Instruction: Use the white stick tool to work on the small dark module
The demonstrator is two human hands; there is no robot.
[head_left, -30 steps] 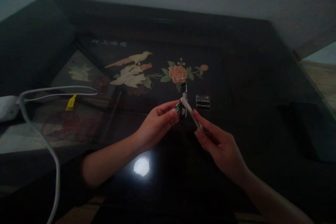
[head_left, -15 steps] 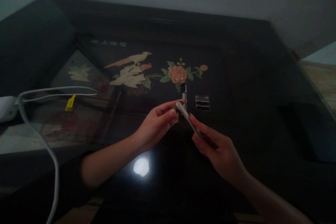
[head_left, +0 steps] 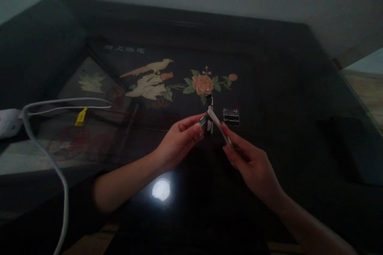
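Near the middle of the table, my left hand (head_left: 182,135) pinches a small slim piece with a green stripe (head_left: 204,120) between thumb and fingers; its exact kind is too small and dark to tell. Just to the right, my right hand (head_left: 251,161) grips a pale, slim, flat bar (head_left: 220,126), tilted with its far end up beside the green-striped piece. Whether the two touch is unclear. Behind them lies a narrow white-and-black item (head_left: 209,126), partly hidden. A small clear case with dark bands (head_left: 231,117) rests to its right.
The dark glossy table (head_left: 287,87) carries an inlaid bird and flower picture. On the left, a white cable (head_left: 49,155) with a yellow tag (head_left: 80,116) runs from a white block (head_left: 10,122). A dark flat object (head_left: 365,151) lies at the right.
The pale bar in my right hand has moved slightly away and to the right, off the piece in my left hand, whose green stripe now shows more. My left hand stays nearly still.
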